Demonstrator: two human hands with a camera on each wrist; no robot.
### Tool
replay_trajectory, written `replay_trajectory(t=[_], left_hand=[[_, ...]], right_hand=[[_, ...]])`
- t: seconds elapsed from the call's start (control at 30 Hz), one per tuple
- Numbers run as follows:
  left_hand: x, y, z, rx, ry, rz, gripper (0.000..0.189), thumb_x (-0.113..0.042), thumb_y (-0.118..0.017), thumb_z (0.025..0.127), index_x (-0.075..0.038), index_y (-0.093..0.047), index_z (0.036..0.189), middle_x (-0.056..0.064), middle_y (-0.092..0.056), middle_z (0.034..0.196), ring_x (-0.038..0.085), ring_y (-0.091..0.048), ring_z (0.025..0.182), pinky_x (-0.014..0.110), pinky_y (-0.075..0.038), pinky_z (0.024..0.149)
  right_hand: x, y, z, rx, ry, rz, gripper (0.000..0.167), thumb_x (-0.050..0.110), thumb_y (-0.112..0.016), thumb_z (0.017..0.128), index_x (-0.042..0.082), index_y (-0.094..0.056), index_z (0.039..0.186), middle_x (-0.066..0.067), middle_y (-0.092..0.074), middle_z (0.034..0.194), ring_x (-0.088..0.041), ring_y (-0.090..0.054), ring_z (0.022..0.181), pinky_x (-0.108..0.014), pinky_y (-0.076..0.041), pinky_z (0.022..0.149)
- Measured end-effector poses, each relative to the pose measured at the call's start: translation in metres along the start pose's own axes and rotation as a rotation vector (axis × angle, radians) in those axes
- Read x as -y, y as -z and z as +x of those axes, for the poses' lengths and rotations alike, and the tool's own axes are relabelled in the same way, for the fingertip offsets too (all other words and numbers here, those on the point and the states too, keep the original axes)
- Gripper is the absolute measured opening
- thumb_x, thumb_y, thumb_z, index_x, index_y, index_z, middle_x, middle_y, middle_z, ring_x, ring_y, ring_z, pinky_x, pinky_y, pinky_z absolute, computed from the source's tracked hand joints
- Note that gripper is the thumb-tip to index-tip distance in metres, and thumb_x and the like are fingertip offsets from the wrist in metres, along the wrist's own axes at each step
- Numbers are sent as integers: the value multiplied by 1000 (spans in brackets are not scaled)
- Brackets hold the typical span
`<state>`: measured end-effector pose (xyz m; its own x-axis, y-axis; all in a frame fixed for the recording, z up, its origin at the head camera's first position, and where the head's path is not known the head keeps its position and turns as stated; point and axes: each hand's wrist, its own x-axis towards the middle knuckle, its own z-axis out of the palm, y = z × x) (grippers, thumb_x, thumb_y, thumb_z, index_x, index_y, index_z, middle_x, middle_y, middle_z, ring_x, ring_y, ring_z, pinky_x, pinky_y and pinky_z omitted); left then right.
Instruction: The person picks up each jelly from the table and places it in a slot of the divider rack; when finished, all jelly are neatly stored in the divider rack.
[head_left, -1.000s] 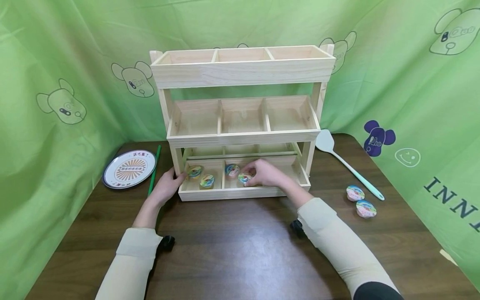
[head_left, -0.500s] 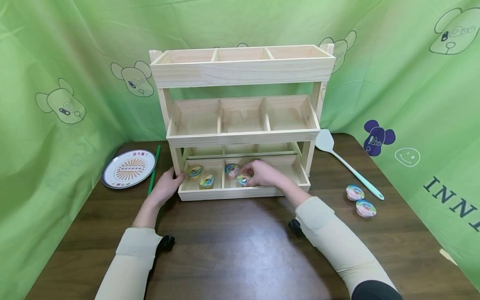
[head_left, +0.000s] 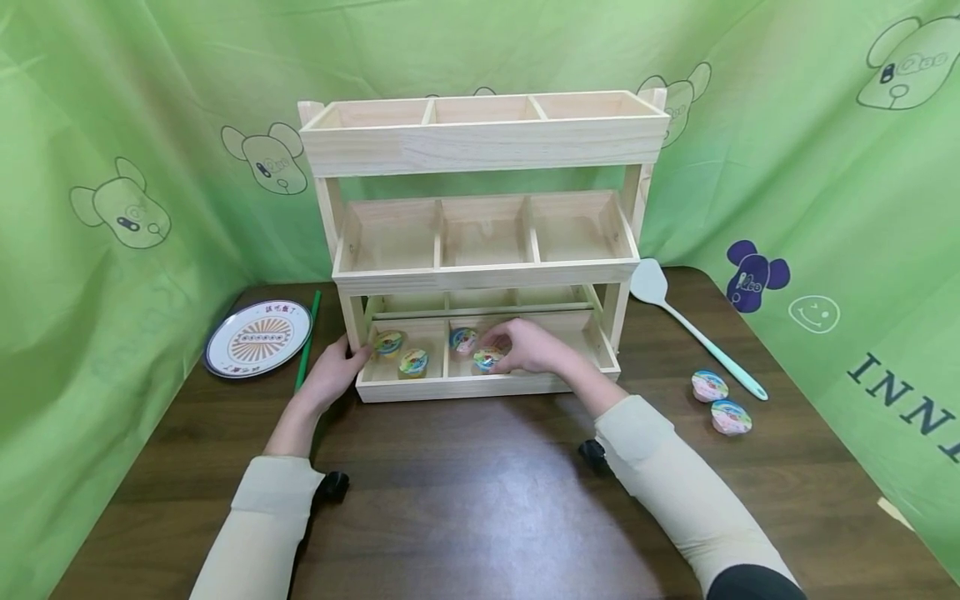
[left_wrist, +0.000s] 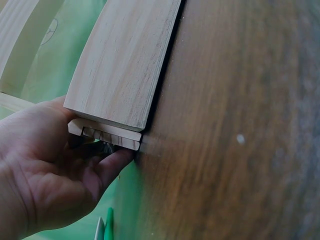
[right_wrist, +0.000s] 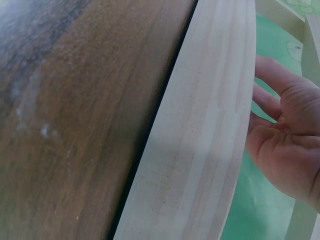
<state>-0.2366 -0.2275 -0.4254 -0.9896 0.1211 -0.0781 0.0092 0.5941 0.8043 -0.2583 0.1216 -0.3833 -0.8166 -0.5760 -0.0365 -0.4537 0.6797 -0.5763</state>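
A pale wooden three-tier rack (head_left: 486, 146) stands at the middle of the table, each tier split into compartments. My left hand (head_left: 332, 375) grips the left end of its bottom tier, thumb near the top edge and fingers around the side, as the left wrist view shows. My right hand (head_left: 527, 347) reaches into the bottom tier's middle compartment and pinches a small foil-lidded jelly cup (head_left: 487, 359). Beside it sits a pinkish jelly cup (head_left: 463, 340). The left compartment holds two yellowish jelly cups, one behind (head_left: 388, 342) and one in front (head_left: 413, 362). In the right wrist view, the tier's front board hides the fingertips.
On the table's right lie two pink jelly cups, one behind (head_left: 709, 386) and one in front (head_left: 731, 417), near a pale blue spatula (head_left: 701, 335). A round printed plate (head_left: 258, 339) and a green stick (head_left: 307, 342) are at left. Green cloth (head_left: 150, 100) hangs behind.
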Motion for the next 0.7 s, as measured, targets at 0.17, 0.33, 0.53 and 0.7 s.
replay_trajectory(t=[0.17, 0.33, 0.53, 0.7], left_hand=[[-2, 1, 0, -9, -9, 0, 65, -32, -48, 107, 8, -28, 154, 34, -44, 147, 43, -43, 137, 57, -34, 111], [-2, 2, 2, -12, -10, 1, 64, -31, -48, 107, 9, -28, 154, 34, -44, 147, 43, -43, 136, 57, -34, 111], [-1, 2, 2, -9, -3, -7, 64, -31, -47, 107, 9, -28, 153, 34, -44, 147, 43, -43, 136, 57, -34, 111], [-1, 1, 2, -10, -8, -8, 63, -30, -47, 107, 10, -30, 153, 34, -44, 146, 43, -43, 136, 57, -34, 111]], right_hand=[[2, 9, -9, -76, -39, 127, 49, 13, -85, 80, -2, -68, 123, -15, -71, 115, -28, -66, 106, -39, -52, 95], [4, 19, -22, -148, 8, 218, 44, 10, -81, 84, -4, -67, 123, -19, -70, 118, -31, -67, 108, -45, -51, 96], [3, 25, -40, -169, 39, 234, 38, 12, -81, 86, 0, -70, 121, -15, -71, 120, -25, -67, 107, -45, -52, 93], [0, 27, -55, -176, 69, 270, 36, 9, -81, 85, 1, -70, 119, -18, -70, 119, -30, -67, 108, -47, -53, 92]])
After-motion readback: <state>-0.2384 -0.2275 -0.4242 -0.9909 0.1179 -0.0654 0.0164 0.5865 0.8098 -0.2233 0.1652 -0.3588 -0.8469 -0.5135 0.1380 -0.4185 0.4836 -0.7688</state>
